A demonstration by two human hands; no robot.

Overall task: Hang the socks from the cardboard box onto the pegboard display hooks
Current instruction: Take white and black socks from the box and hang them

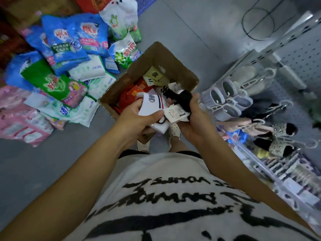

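An open cardboard box [175, 65] sits on the grey floor just beyond my hands, with red, yellow and other packaged socks [137, 91] inside. My left hand [137, 117] grips a white sock pair with a striped cuff [152, 105] above the box's near edge. My right hand [196, 119] holds a black sock pair with a paper tag [182, 100] right beside it. The white pegboard [298, 61] stands to the right, its hooks carrying grey, beige and dark socks [231, 100].
A heap of blue, green, white and pink plastic packages [66, 63] covers the floor to the left of the box. A shelf of small goods [286, 171] runs along the lower right under the pegboard. Bare floor lies behind the box.
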